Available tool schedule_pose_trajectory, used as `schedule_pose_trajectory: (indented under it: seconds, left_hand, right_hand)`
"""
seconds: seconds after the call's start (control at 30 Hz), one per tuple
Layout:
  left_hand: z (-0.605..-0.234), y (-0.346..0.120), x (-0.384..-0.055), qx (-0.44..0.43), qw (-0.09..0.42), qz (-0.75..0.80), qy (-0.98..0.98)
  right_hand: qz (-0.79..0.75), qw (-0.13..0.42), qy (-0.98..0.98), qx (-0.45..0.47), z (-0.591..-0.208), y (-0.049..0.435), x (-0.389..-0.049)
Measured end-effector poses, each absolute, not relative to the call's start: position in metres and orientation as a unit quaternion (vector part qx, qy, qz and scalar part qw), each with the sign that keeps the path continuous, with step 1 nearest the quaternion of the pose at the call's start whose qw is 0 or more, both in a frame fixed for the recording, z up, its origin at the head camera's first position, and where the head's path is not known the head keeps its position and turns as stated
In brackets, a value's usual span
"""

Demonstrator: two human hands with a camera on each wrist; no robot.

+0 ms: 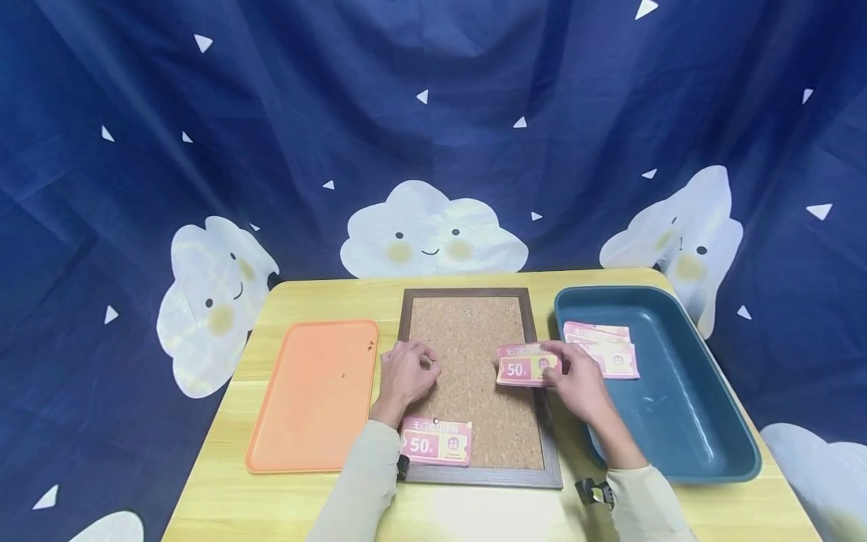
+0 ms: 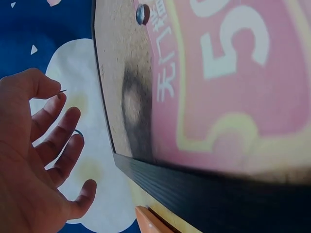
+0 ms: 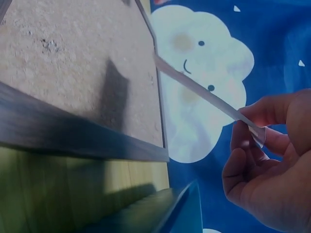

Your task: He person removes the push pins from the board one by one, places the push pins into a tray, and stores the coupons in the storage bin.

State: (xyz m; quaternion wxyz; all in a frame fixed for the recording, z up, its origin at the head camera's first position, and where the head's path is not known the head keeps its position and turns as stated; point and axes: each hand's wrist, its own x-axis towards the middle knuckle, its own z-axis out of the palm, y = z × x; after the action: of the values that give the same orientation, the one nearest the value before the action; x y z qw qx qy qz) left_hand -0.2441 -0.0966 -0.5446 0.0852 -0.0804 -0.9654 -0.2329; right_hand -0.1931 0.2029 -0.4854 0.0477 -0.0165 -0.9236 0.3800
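A framed corkboard (image 1: 484,421) lies on the table. Over its left side is my left hand (image 1: 409,371), whose thumb and index finger pinch a thumbtack; only its thin point (image 2: 63,91) shows in the left wrist view. My right hand (image 1: 579,376) grips the right end of a pink 50 coupon (image 1: 516,366). That coupon is held edge-on in the right wrist view, raised over the board's right edge. Another pink coupon (image 1: 436,444) is at the board's lower left, with a round metal tack (image 1: 436,421) at its top edge.
To the right, a dark teal bin (image 1: 684,406) contains pink coupons (image 1: 618,361). An orange tray (image 1: 305,406) with a few tiny items (image 1: 370,345) is on the left. A blue cloud-print curtain (image 1: 433,135) hangs behind the wooden table (image 1: 474,512).
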Motion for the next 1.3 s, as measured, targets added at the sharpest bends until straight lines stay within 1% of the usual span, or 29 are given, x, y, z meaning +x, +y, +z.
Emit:
schedule_pose_trajectory:
  seconds: [0.2,0.67,1.0,1.3]
  left_hand:
    - [-0.547,-0.105,-0.243,-0.081,0.104,-0.221,-0.966]
    - [-0.548,-0.118,-0.242,-0.056,0.081,-0.215,-0.972]
    - [-0.545,-0.128,-0.244,-0.041,0.085,-0.217,-0.972]
    - [-0.543,-0.148,-0.246,-0.012,0.079,-0.224,-0.971]
  right_hand:
    - [0.377,0.049,-0.924,-0.032,-0.482,0.212,-0.194]
    - [0.372,0.087,-0.924,-0.028,-0.478,0.231,-0.200]
    - [0.367,0.082,-0.925,-0.044,-0.471,0.242,-0.201]
    - [0.353,0.108,-0.927,-0.059,-0.469,0.258,-0.202]
